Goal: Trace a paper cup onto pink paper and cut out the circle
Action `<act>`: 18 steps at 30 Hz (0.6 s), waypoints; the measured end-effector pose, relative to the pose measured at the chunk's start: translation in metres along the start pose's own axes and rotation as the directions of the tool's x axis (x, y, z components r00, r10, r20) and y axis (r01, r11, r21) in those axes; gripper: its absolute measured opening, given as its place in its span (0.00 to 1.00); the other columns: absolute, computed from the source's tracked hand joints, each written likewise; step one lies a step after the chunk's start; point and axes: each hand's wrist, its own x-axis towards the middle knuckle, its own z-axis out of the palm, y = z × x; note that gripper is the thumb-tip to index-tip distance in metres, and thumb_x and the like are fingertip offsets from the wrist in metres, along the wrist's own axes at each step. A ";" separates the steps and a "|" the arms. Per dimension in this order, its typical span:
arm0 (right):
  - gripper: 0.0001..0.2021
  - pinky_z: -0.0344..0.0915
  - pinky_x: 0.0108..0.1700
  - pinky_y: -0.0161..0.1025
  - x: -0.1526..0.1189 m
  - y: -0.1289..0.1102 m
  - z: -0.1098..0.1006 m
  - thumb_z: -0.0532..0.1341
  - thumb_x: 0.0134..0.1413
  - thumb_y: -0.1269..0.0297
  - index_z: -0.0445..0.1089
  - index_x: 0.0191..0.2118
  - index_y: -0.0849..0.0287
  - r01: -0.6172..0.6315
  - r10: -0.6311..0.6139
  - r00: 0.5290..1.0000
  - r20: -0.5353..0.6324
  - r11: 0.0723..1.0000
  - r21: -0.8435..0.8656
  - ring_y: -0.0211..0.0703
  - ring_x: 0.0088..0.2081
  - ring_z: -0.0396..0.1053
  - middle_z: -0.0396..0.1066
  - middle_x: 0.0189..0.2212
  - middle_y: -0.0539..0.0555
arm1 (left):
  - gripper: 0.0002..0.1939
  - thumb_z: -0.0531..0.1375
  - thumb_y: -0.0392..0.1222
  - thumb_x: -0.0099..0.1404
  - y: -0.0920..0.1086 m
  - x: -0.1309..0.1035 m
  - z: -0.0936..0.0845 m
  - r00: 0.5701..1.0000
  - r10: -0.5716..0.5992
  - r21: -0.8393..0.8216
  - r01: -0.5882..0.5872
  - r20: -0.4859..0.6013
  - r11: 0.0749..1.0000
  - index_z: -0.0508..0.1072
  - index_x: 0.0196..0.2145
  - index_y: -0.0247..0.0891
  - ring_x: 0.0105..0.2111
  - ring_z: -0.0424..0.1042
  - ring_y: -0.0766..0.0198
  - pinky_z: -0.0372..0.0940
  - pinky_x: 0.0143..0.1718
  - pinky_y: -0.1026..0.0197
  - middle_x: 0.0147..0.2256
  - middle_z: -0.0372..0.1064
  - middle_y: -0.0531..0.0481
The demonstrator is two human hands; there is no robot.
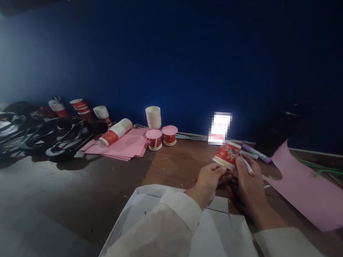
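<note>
Head view: just in front of the lit screen, the grip of the left hand is closing around the yellow-banded end of a red paper cup, while that of the right hand is holding a white pen beside it. Two pink-topped cups are standing on the counter left of the lit screen; a purple marker and a pink sheet are lying to its right.

Seen from my remote station, my left hand and right hand work close together, each curled in a grip, forearms in pale sleeves angling inward.
</note>
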 end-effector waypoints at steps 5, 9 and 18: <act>0.23 0.70 0.57 0.53 -0.006 -0.004 -0.003 0.59 0.64 0.47 0.74 0.56 0.56 0.199 -0.224 0.972 -0.076 0.948 -0.247 0.54 0.50 0.76 0.78 0.50 0.61 | 0.08 0.72 0.38 0.56 0.003 0.006 -0.003 0.988 0.035 -0.064 -0.045 -0.151 0.997 0.77 0.31 0.34 0.31 0.76 0.66 0.72 0.44 0.61 0.31 0.77 0.47; 0.17 0.67 0.60 0.53 -0.010 -0.008 -0.003 0.57 0.68 0.54 0.76 0.53 0.54 0.564 -0.562 0.822 0.096 0.776 -0.284 0.52 0.53 0.74 0.79 0.51 0.59 | 0.07 0.71 0.36 0.57 0.002 0.009 -0.004 0.986 0.074 -0.120 -0.092 -0.148 0.988 0.76 0.29 0.34 0.34 0.76 0.65 0.71 0.45 0.61 0.31 0.75 0.47; 0.10 0.72 0.46 0.51 -0.017 -0.012 -0.002 0.60 0.66 0.57 0.76 0.40 0.54 0.649 -0.624 0.759 0.187 0.698 -0.303 0.51 0.39 0.77 0.80 0.36 0.57 | 0.06 0.68 0.38 0.59 0.008 0.002 0.000 0.989 0.082 -0.088 -0.093 -0.124 0.992 0.77 0.29 0.34 0.34 0.75 0.66 0.68 0.51 0.60 0.31 0.75 0.47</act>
